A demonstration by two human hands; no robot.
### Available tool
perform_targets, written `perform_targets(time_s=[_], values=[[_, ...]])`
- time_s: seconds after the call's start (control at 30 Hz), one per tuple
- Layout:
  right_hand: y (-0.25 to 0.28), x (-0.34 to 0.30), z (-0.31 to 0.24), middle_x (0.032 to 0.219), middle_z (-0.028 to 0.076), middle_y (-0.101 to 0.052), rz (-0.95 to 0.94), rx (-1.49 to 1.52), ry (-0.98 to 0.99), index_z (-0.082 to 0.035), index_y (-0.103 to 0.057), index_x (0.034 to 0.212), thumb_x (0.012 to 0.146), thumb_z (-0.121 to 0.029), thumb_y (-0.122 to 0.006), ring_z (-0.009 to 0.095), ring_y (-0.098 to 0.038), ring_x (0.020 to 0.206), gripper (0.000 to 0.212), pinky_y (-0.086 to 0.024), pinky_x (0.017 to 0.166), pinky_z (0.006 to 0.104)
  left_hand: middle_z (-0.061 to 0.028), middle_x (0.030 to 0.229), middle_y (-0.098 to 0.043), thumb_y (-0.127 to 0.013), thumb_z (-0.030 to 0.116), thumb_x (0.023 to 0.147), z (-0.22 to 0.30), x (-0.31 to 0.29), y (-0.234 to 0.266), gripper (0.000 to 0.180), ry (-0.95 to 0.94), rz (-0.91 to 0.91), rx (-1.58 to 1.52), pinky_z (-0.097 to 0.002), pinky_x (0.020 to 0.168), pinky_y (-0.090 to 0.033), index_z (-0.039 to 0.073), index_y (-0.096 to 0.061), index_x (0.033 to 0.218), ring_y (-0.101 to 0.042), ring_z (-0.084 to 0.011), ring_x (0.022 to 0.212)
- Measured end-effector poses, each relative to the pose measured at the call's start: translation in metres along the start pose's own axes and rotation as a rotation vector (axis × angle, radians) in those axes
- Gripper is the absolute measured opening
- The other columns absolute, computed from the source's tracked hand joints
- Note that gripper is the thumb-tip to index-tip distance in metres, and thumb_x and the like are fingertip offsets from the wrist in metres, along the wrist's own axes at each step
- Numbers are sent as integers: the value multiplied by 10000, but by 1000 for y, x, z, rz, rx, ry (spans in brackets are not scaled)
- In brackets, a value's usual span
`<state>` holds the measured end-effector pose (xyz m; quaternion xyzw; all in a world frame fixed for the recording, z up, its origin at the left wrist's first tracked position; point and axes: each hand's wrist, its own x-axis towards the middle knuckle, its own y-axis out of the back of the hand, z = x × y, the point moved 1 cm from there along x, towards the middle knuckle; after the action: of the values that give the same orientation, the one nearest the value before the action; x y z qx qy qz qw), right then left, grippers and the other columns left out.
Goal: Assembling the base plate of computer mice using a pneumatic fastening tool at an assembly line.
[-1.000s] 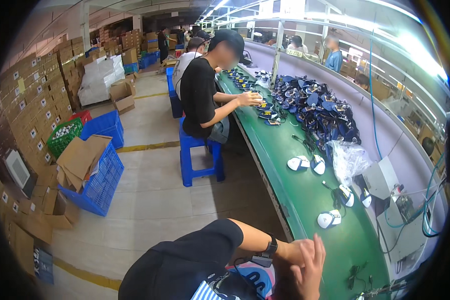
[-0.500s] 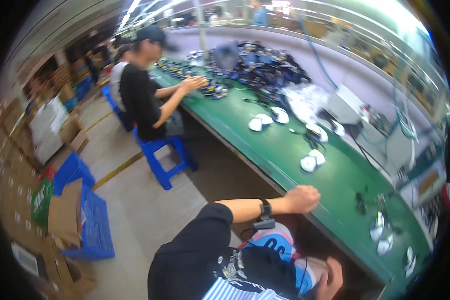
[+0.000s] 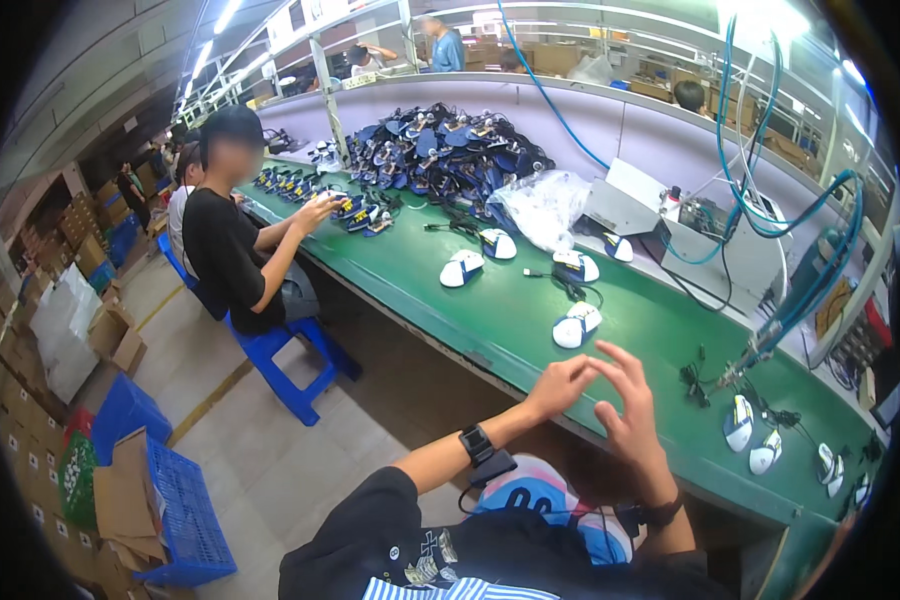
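Note:
My left hand (image 3: pixel 558 388) is held over the near edge of the green worktop (image 3: pixel 660 400), its fingers bent and pressed together, with nothing visible in them. Beside it my right hand (image 3: pixel 628 405) is raised with the fingers spread. The fingertips of both hands come close to each other; I cannot tell whether they touch. Just beyond them lies a white and blue computer mouse (image 3: pixel 576 325). Further left sits another mouse (image 3: pixel 462 268), and several more with black cables lie behind. To the right of my hands rests a mouse (image 3: pixel 738 423) beside a second one (image 3: pixel 765 452).
A large heap of dark blue mouse parts (image 3: pixel 440 145) and a clear plastic bag (image 3: pixel 542 210) lie along the back. At the left a co-worker in black (image 3: pixel 235 230) sits on a blue stool (image 3: pixel 285 365). A blue crate (image 3: pixel 190 510) stands on the floor.
My right hand has risen from beside my lap to the worktop edge, fingers spread. My left hand has loosened from a fist. The view has shifted to the right.

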<state>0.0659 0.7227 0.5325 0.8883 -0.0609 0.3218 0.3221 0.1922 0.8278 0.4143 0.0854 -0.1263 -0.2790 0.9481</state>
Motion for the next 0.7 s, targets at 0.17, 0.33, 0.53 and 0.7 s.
perform_targets(time_s=[0.17,0.33,0.53,0.7], values=[[14,62,11,1237,168,-678,-48,305,33,-26,-698,1170,812,-196,-590,348,-652,1117,411,-507,980,411,-119,883,-658,-595,132,937,85,-1,4,152,-548,-142,-139,-350,774,-493,-7,-655,957,-626,-195,850],[37,113,-9,1007,161,-760,-164,358,361,13,-745,975,938,-418,-487,360,-725,944,503,-569,857,412,-135,1052,-658,-538,167,960,120,11,12,223,-750,-162,-209,-385,877,-501,9,-662,1057,-644,-267,1012],[65,129,-2,927,152,-759,55,514,779,25,-757,958,1053,-443,-404,316,-744,913,594,-616,759,433,-43,1047,-618,-531,258,959,180,47,7,252,-1053,-492,-230,-319,840,-471,60,-597,1099,-579,-196,1056],[79,115,-14,816,178,-733,260,306,613,23,-710,984,1072,-450,-382,352,-725,768,583,-593,733,449,-137,1066,-657,-676,509,919,168,54,-7,577,-593,-1007,-370,-408,807,-520,29,-619,1235,-632,-331,957]])
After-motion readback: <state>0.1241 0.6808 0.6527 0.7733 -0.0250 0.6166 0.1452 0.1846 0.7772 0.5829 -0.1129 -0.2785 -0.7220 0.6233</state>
